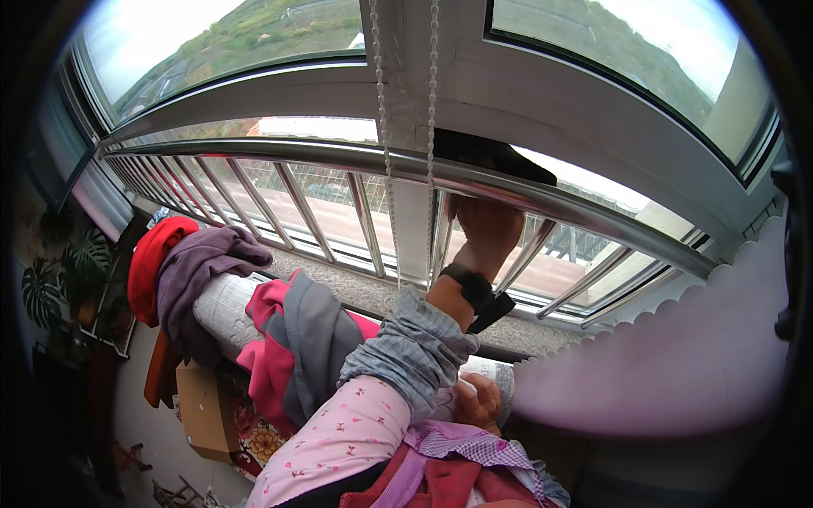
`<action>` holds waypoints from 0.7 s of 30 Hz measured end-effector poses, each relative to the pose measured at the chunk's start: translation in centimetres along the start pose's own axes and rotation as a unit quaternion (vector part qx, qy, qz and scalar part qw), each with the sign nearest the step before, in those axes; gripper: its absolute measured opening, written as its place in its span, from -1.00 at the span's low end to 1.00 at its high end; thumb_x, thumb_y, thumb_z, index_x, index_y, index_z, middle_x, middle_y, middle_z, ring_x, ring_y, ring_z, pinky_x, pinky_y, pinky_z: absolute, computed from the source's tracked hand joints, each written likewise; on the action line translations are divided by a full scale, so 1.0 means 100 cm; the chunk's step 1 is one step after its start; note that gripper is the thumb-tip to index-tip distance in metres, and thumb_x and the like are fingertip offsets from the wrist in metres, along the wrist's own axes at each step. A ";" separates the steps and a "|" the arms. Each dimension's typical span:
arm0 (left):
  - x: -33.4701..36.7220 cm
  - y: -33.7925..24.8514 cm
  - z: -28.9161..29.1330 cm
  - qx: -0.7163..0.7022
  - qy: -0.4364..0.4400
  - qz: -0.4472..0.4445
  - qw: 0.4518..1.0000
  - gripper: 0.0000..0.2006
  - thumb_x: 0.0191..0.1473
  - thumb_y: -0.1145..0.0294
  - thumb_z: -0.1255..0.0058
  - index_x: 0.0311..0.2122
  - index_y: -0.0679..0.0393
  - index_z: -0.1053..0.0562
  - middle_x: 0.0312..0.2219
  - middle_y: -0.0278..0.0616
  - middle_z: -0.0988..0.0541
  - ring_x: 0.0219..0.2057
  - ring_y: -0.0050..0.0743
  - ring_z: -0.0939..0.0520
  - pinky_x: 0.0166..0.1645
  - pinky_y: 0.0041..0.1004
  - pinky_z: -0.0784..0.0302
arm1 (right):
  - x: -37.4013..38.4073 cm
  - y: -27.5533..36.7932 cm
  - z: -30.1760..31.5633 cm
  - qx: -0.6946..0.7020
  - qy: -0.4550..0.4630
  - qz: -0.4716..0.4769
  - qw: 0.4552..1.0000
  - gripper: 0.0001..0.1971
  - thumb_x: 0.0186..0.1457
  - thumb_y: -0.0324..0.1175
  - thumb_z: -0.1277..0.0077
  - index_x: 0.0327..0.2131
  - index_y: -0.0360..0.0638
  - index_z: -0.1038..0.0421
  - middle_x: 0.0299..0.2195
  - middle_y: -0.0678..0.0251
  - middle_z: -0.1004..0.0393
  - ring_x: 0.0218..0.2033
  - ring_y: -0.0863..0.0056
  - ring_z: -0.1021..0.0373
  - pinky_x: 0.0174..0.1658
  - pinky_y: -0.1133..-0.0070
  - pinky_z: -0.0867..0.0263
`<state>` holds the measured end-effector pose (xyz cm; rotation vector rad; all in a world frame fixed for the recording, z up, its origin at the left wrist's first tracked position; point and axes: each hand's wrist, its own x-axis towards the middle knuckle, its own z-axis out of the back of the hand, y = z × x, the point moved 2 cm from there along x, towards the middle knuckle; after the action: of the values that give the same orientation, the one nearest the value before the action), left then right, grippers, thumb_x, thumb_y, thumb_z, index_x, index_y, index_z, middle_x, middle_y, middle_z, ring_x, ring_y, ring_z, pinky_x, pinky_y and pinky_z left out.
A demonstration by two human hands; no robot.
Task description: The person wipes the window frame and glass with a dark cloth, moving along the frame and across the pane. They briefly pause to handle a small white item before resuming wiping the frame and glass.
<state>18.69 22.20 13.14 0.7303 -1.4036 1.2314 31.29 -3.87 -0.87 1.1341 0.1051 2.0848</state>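
Note:
My left hand (489, 223) reaches up behind the steel railing (584, 212), below its top bar. Above the bar, at the window frame, that hand presses a dark, flat piece that looks like cloth (508, 161); the bar hides most of the fingers. A black band (470, 288) is round my left wrist, and the sleeve is bunched up above a pink flowered sleeve cover (339, 440). Lower down, my right hand (479, 402) rests with bent fingers on a thick white wrapped pipe (224, 309), near its right end.
Over the pipe hang a red cloth (157, 262), a purple towel (203, 271) and a pink and grey garment (318, 330). Beaded blind chains (432, 102) dangle before the window. A scalloped pink curtain (669, 356) stands at right, a cardboard box (203, 415) at lower left.

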 end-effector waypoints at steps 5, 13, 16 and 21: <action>-0.008 0.009 0.005 0.027 0.116 -0.003 0.993 -0.76 -0.07 0.34 -0.17 -0.25 0.18 -0.55 -0.32 -0.03 -0.60 -0.18 0.07 -0.59 -0.08 -0.03 -0.43 | 0.002 0.002 0.001 0.001 -0.001 -0.005 1.000 -0.70 -0.04 -0.48 -0.15 -0.16 0.02 -0.48 -0.20 0.27 -0.48 -0.25 0.22 -0.50 -0.22 0.32 -0.39; 0.012 -0.011 0.015 -0.068 0.161 -0.258 0.950 -0.69 0.11 0.33 -0.04 -0.03 0.08 -0.55 -0.04 -0.16 -0.58 0.11 -0.09 -0.51 0.34 -0.08 -0.22 | 0.004 0.003 -0.001 -0.017 -0.007 0.009 1.000 -0.70 -0.03 -0.46 -0.17 -0.15 0.04 -0.48 -0.20 0.28 -0.49 -0.25 0.24 -0.50 -0.22 0.33 -0.40; 0.016 -0.014 0.018 -0.074 0.150 -0.212 0.963 -0.63 0.18 0.32 0.00 0.11 0.02 -0.51 0.09 -0.21 -0.53 0.23 -0.20 -0.42 0.42 -0.09 -0.09 | 0.002 0.002 -0.001 -0.018 -0.003 0.003 1.000 -0.70 -0.02 -0.45 -0.18 -0.15 0.04 -0.47 -0.21 0.29 -0.48 -0.24 0.24 -0.50 -0.21 0.33 -0.41; 0.005 -0.010 0.023 -0.048 0.150 -0.033 0.987 -0.63 0.05 0.46 -0.07 0.02 0.17 -0.53 0.00 -0.09 -0.57 0.13 -0.11 -0.50 0.27 -0.13 -0.27 | 0.000 0.002 0.000 -0.013 0.000 0.000 1.000 -0.69 -0.01 -0.46 -0.16 -0.14 0.05 -0.47 -0.19 0.29 -0.47 -0.22 0.23 -0.50 -0.19 0.33 -0.42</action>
<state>18.76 19.88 14.13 0.4974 -1.1719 1.1590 31.24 -4.01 -0.80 1.1181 0.0779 2.0802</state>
